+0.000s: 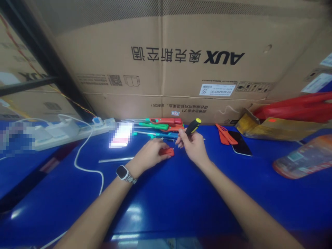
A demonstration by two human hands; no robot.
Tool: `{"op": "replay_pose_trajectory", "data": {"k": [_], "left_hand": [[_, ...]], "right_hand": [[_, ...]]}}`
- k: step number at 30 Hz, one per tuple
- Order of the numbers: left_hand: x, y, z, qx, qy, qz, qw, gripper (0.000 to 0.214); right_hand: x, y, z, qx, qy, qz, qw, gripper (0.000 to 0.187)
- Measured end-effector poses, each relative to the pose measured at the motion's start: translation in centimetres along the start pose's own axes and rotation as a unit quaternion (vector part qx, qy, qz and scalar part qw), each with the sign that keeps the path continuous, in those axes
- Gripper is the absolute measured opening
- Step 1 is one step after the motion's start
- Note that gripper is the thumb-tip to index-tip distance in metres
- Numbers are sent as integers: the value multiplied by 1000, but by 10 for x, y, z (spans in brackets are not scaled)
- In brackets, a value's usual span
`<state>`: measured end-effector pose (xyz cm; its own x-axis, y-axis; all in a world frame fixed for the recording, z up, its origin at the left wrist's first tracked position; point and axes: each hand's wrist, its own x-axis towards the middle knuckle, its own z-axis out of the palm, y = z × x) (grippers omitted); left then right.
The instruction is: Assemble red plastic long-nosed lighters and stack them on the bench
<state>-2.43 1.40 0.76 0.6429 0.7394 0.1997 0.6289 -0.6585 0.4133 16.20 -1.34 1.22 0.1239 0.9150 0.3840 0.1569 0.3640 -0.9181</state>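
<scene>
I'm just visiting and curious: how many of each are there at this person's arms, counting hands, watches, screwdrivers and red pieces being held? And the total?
Hands: 2, the left hand and the right hand
Watches: 1 wristwatch
Screwdrivers: 1 black-and-yellow screwdriver, in the right hand
Red pieces: 1 red piece, in the left hand
Total: 5

The scene is evenly but rather dimly lit and veiled by a slight haze, while pale streaks of glare are reflected in the glossy blue tabletop [181, 193] and a white glow is given off by the bright screen [121, 135], which is broken up by blocky pixelation. Towards the edges shapes are stretched and smeared, most visibly the bottle [306, 157] at right. Small print on the carton [166, 79] and fine detail at the screwdriver [194, 126] tip are softened.
</scene>
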Motion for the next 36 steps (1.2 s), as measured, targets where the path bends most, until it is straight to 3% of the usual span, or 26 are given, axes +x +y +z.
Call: {"op": "replay_pose_trajectory", "data": {"k": [18, 28, 33, 36], "left_hand": [[-3, 0, -5, 29, -14, -11, 999, 27], [-3, -2, -2, 10, 0, -2, 1000, 25], [-4, -2, -2, -5, 11, 0, 1000, 24], [-2, -1, -1, -45, 50, -7, 998, 25]], "right_hand": [[-3, 6, 8, -39, -42, -11, 998, 39], [11, -7, 17, -116, -102, -14, 988, 37], [19, -1, 24, -156, -74, -49, 984, 32], [21, 5, 22, -148, -41, -59, 986, 28]]}}
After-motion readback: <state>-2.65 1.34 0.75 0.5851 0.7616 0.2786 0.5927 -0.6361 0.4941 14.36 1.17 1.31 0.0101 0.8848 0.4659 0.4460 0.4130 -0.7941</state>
